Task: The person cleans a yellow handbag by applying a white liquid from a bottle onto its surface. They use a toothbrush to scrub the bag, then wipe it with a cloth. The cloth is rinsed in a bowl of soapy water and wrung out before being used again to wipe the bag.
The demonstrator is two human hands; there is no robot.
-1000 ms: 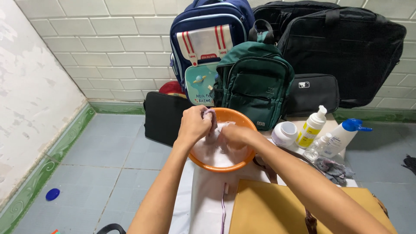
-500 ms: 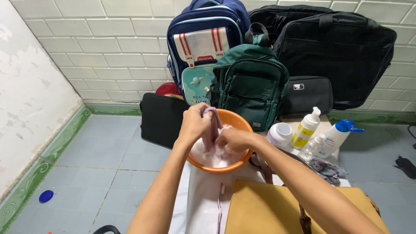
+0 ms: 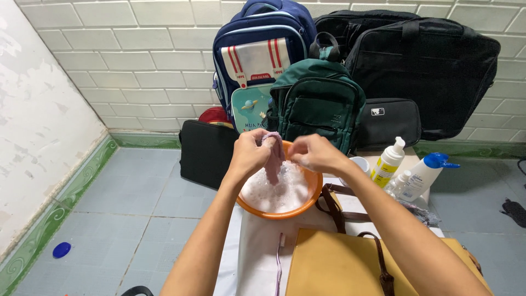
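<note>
Where the tiled wall meets the floor, we see a black bag [image 3: 422, 66] leaning at the right, the biggest thing here, with a blue backpack [image 3: 257, 49] left of it and a green backpack [image 3: 318, 101] standing in front of both. A flat black case [image 3: 205, 153] lies on the floor at the left, and a small black pouch [image 3: 389, 120] sits against the big bag. Nearer us, a tan bag [image 3: 334, 268] with brown straps fills the lower edge, lying on a white cloth [image 3: 257, 246]. Just beyond it sits an orange basin [image 3: 315, 189] full of suds. Over the basin we hold a small mauve rag [image 3: 272, 156]: our left hand [image 3: 249, 156] is clenched on its upper part, and our right hand [image 3: 315, 153] pinches its other side, so both hands grasp it and it hangs down into the foam. To the right of the basin stand a yellow pump bottle [image 3: 388, 163], a white bottle [image 3: 424, 175] with a blue cap, tilted, and a smaller clear bottle [image 3: 400, 183] between them. A toothbrush [image 3: 279, 257] lies on the cloth below the basin. A blue lid [image 3: 61, 250] rests on the floor far left.
</note>
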